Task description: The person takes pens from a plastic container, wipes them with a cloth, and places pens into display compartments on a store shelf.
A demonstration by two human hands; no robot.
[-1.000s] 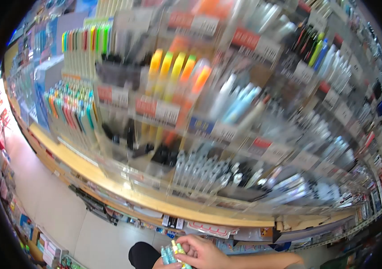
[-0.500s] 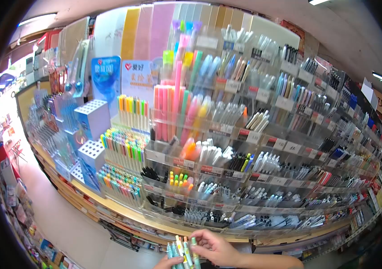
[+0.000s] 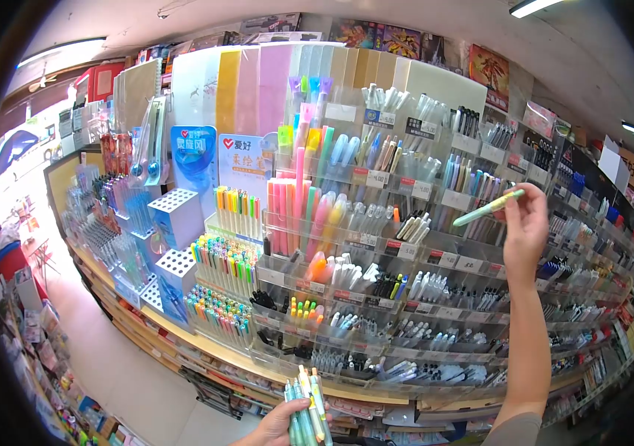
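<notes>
At the bottom centre my left hand [image 3: 276,425] is closed round a bunch of several pens [image 3: 308,410], pale green, teal, white and yellow, standing roughly upright. My right hand [image 3: 526,223] is raised at the right, in front of the upper shelf rows. Between its thumb and fingers it pinches one light green and yellow pen [image 3: 486,209], which slants down to the left. Behind the pen are clear acrylic compartments [image 3: 457,199] with slim pens in them.
A tiered acrylic pen rack [image 3: 436,256] with price tags fills the middle and right. White boxes with holes [image 3: 176,215] and a blue sign [image 3: 195,160] stand to its left. A wooden ledge [image 3: 257,360] runs below. Floor [image 3: 138,379] shows at lower left.
My right hand has moved from beside the bunch up and to the right, carrying one green pen. My left hand stays low with the bunch. The view has tilted upward.
</notes>
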